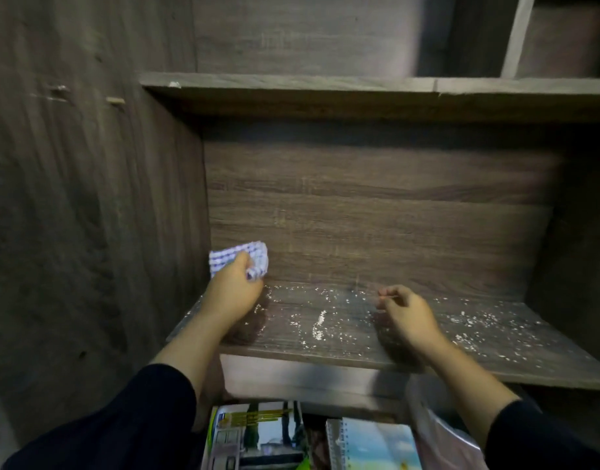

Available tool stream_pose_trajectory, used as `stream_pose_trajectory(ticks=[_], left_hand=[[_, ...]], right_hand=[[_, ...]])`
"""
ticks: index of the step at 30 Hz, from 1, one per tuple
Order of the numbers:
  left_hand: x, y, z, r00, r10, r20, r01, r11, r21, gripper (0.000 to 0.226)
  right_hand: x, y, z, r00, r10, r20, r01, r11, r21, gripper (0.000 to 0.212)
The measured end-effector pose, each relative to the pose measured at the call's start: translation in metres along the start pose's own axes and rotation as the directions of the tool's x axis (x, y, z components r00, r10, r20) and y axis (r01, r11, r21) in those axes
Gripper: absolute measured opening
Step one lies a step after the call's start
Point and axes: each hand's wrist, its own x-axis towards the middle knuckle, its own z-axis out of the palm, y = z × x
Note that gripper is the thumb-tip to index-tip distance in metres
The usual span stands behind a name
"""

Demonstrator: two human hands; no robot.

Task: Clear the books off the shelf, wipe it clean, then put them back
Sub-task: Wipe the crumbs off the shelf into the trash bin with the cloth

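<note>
The brown wooden shelf (342,337) holds no books, and white crumbs and dust are scattered over its board. My left hand (232,290) grips a crumpled blue-and-white checked cloth (239,256) against the back left corner of the shelf. My right hand (405,312) hovers just above the middle of the board with its fingers loosely curled and nothing in it. Below the shelf lie the books: one with a green-edged photo cover (257,435) and a spiral-bound notebook (373,446).
A dark wooden side panel (88,198) closes the shelf on the left, and another board (359,86) runs above it. A clear plastic bag (441,435) lies to the right of the books.
</note>
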Motion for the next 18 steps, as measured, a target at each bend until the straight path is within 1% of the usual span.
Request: stream_pose_trajectory(ticks=[2,3,4,6,7,9,10,12,14,16,17,18], left_hand=[[-0.002,-0.018,0.011,0.991,-0.058,0.118,0.047,0.994,0.094,0.021],[-0.001,-0.028,0.017,0.976,-0.108,0.189,0.086,0.989,0.119,0.03],[0.002,-0.038,0.024,0.955,-0.161,0.249,0.128,0.981,0.143,0.042],[0.005,-0.049,0.035,0.935,-0.207,0.289,0.131,0.957,0.259,0.074],[0.004,-0.047,0.039,0.93,-0.22,0.294,0.12,0.939,0.322,0.078],[-0.001,-0.031,0.052,0.91,-0.263,0.321,0.133,0.917,0.375,0.066],[-0.006,-0.015,0.058,0.903,-0.26,0.343,0.13,0.924,0.359,0.063],[-0.009,0.009,0.084,0.896,-0.183,0.405,0.068,0.957,0.282,0.058],[-0.01,0.023,0.113,0.886,-0.1,0.452,0.04,0.989,0.141,0.052],[-0.012,0.043,0.129,0.893,-0.069,0.445,0.108,0.992,-0.064,0.039],[-0.015,0.055,0.131,0.908,-0.06,0.414,0.146,0.973,-0.177,0.038],[-0.015,0.063,0.131,0.924,-0.087,0.373,0.203,0.937,-0.285,0.038]], right_hand=[[0.008,0.007,-0.006,1.0,-0.017,0.013,0.018,0.998,-0.068,0.019],[0.012,0.009,-0.009,1.0,-0.019,0.012,0.02,0.997,-0.072,0.02],[0.014,0.01,-0.012,1.0,-0.023,0.004,0.024,0.998,-0.055,0.022],[0.017,0.011,-0.019,0.999,-0.034,-0.005,0.034,0.999,-0.023,0.025],[0.017,0.013,-0.021,0.999,-0.039,-0.001,0.039,0.999,-0.012,0.024],[0.013,0.015,-0.027,0.999,-0.035,0.002,0.035,0.999,0.004,0.021],[0.012,0.016,-0.029,1.0,-0.023,0.001,0.023,1.0,0.015,0.021],[0.008,0.018,-0.033,1.0,-0.003,0.001,0.003,0.999,0.055,0.024],[0.005,0.021,-0.033,1.0,0.016,0.001,-0.016,0.997,0.081,0.025],[0.004,0.023,-0.034,1.0,0.03,0.001,-0.029,0.995,0.097,0.024],[0.003,0.023,-0.034,0.999,0.034,0.004,-0.034,0.994,0.105,0.023],[0.004,0.023,-0.034,0.999,0.033,0.009,-0.034,0.994,0.102,0.023]])
